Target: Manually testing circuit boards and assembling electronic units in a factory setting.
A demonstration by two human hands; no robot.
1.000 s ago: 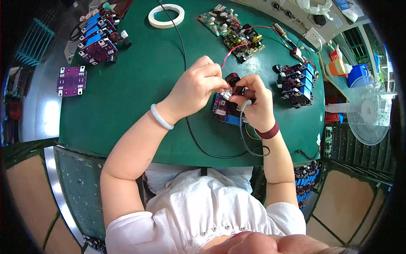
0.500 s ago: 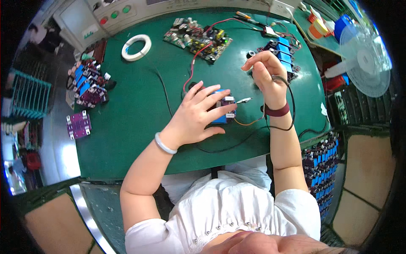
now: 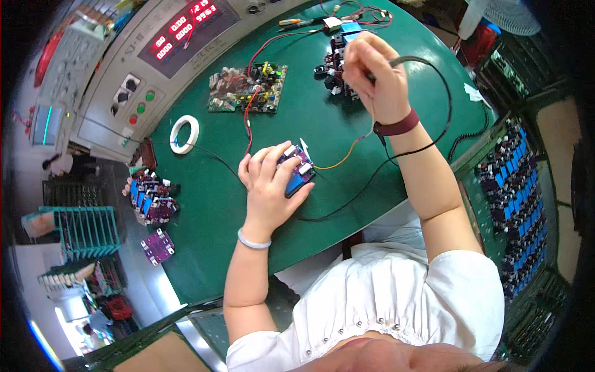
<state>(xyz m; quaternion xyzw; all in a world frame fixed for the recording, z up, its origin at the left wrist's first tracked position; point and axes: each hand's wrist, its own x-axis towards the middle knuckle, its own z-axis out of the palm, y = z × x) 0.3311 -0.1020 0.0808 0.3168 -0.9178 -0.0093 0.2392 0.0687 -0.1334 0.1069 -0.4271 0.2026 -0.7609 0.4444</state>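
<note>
green table mat [image 3: 322, 118] | white tape roll [image 3: 185, 134] lying flat near left rim | bare green circuit board [image 3: 247, 95] with red wire, far centre | grey test panel [image 3: 155, 56] with red displays, behind table | blue-and-purple boards stacked [image 3: 150, 197] at left | single purple board [image 3: 157, 246] near edge | white fan [image 3: 503, 13] top right

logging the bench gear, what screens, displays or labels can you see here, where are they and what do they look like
Red digit display: dark rectangular window on the grey test console at the far left of the green table, glowing red numerals in rows.
Small screen: on a grey unit further left at the picture's rim, lit teal, too bent to tell more.
Round buttons: below the display, green and red; not screens.
No packages or labels clear enough to tell.
</note>
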